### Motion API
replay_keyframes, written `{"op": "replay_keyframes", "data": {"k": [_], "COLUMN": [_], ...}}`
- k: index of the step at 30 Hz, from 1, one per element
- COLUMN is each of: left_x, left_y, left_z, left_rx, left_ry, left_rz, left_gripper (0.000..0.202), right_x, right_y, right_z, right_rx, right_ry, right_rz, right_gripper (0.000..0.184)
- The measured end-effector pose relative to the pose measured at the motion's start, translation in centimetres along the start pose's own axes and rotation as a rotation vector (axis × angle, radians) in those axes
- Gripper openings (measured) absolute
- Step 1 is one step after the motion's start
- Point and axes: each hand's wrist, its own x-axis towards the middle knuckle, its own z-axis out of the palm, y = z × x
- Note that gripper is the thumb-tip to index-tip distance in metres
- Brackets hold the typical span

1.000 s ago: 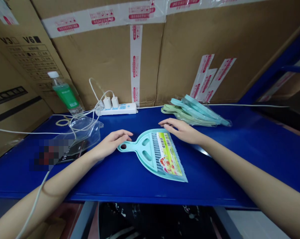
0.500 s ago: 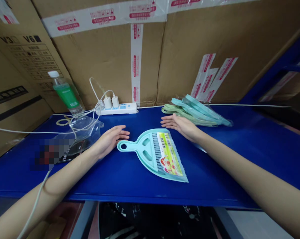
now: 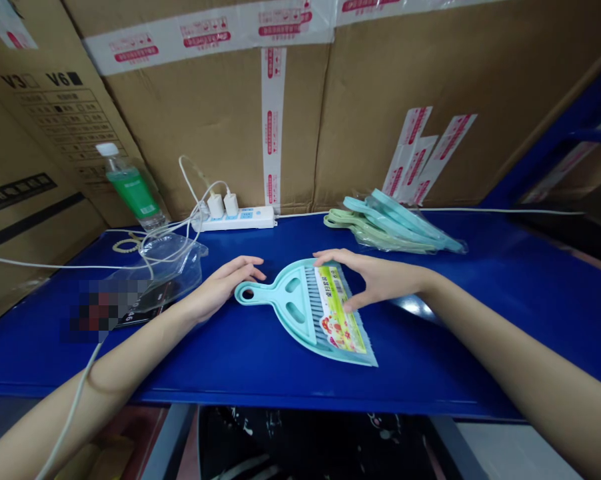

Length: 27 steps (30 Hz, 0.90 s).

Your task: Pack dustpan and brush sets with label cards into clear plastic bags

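A light-blue dustpan (image 3: 296, 333) lies flat on the blue table with a small brush (image 3: 313, 293) nested in it, its handle pointing left. A yellow-green printed label (image 3: 343, 320) covers part of the brush. My right hand (image 3: 360, 277) arches over the far right side of the set, thumb and fingers apart, the thumb over the label; whether it touches cannot be made out. Beside the handle's end is my left hand (image 3: 235, 277), its fingers loosely stretched out and holding nothing.
Several bagged dustpan sets (image 3: 395, 223), green and blue, lie at the back right. A power strip (image 3: 250, 218) with white cables, a green-labelled bottle (image 3: 133, 187) and a clear plastic bag (image 3: 180, 267) occupy the left. Large cardboard boxes (image 3: 220, 120) stand behind the table (image 3: 260, 373).
My right hand has come down and nearer, from beside the bagged sets to over the brush, with its thumb spread away. My left hand has shifted slightly right; the dustpan has stayed put.
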Motion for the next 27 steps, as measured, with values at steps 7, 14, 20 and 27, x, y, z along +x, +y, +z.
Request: {"op": "replay_keyframes", "data": {"k": [7, 14, 20, 27], "left_x": [0.1, 0.1, 0.1, 0.1], "left_y": [-0.1, -0.1, -0.1, -0.2], "left_z": [-0.1, -0.2, -0.2, -0.1], "left_rx": [0.043, 0.047, 0.055, 0.025], "left_ry": [-0.024, -0.027, -0.027, -0.017], "left_rz": [0.020, 0.013, 0.012, -0.005], "left_gripper": [0.031, 0.033, 0.032, 0.027], "right_x": [0.1, 0.5, 1.6, 1.6], "right_y": [-0.2, 0.5, 1.9, 1.5], "right_z": [0.3, 0.4, 1.0, 0.7], "right_rx": [-0.084, 0.096, 0.328, 0.227], "right_ry": [-0.032, 0.102, 0.334, 0.332], "right_rz": [-0.019, 0.014, 0.114, 0.096], "right_gripper": [0.070, 0.059, 0.058, 0.048]}}
